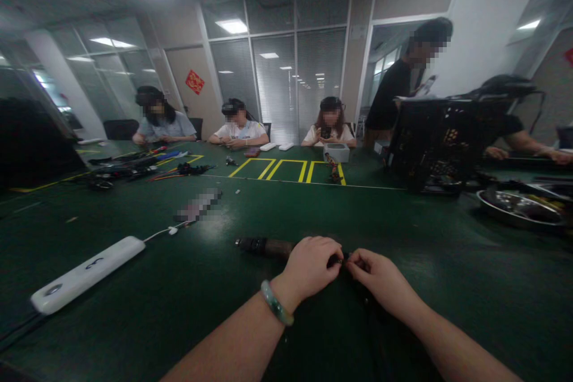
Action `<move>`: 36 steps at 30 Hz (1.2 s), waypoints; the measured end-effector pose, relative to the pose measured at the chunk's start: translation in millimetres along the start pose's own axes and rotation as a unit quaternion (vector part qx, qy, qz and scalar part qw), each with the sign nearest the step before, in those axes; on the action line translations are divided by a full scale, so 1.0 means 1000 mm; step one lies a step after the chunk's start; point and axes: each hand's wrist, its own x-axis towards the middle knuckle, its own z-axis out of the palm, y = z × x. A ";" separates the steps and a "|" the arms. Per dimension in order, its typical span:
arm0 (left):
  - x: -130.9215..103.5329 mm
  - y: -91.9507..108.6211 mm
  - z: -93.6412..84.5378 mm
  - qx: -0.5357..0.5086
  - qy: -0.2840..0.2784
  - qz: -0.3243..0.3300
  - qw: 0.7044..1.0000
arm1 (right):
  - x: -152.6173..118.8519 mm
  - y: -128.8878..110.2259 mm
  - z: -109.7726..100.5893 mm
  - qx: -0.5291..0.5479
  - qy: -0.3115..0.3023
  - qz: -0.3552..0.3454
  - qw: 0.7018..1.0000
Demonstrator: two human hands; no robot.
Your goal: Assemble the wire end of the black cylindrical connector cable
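A dark cylindrical tool point(275, 248), with the look of an electric screwdriver, lies across the green table, its metal-tipped end towards the left. My left hand point(311, 262), with a jade-coloured bangle point(275, 303) at the wrist, is closed over the tool's right-hand end. Close beside it, my right hand point(378, 274) is closed in a pinch right at that end. What sits between the fingertips is too small and dark to make out. Below the right hand a dark cord-like shape runs towards me, hard to see against the table.
A white power strip point(89, 274) lies at left, its lead running to a blurred-out phone-like item point(199, 204). Cables and tools point(134, 164) are heaped at far left. A black case point(425, 143) and a metal bowl point(519, 209) stand at right. Several people sit or stand around.
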 end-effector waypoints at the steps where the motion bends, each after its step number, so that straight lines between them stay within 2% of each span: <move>1: 0.000 0.000 0.000 0.001 0.001 -0.003 1.000 | 0.001 0.002 0.001 0.001 0.001 -0.002 1.000; 8: 0.000 -0.002 0.000 0.010 -0.007 -0.004 1.000 | 0.002 0.003 0.000 0.004 -0.012 0.002 1.000; 13: 0.000 -0.001 -0.001 0.011 -0.017 0.004 1.000 | 0.003 0.003 0.001 -0.011 0.002 -0.001 1.000; 20: 0.000 0.002 -0.002 0.021 -0.020 -0.029 0.999 | 0.002 0.006 0.002 -0.001 0.006 0.007 1.000; 26: 0.000 0.003 -0.004 0.007 -0.007 -0.007 1.000 | 0.001 0.001 0.001 0.005 -0.003 0.014 1.000; 36: 0.000 0.001 -0.001 0.009 -0.010 -0.015 1.000 | 0.003 0.005 0.000 -0.010 -0.003 -0.004 1.000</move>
